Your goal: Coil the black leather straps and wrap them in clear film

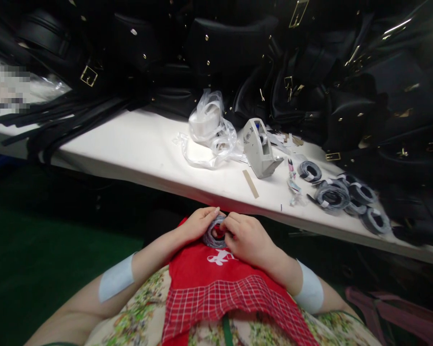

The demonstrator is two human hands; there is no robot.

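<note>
Close to my body, in front of the red apron, both hands hold a coiled dark strap wound into a ring, with a greyish outer layer that looks like wrapping. My left hand grips the coil's left and upper side, fingers wrapped over it. On the right side, my right hand is closed, its fingertips pinching at the coil's edge and inner opening. What exactly the right fingertips pinch is hidden. Similar coiled straps lie in a group at the right of the white table.
A grey tape dispenser stands mid-table, beside a clear plastic bag with white rolls. Near it lie a tan strip and a small pink-handled tool. Black bags with gold buckles fill the back; loose black straps hang over the left edge.
</note>
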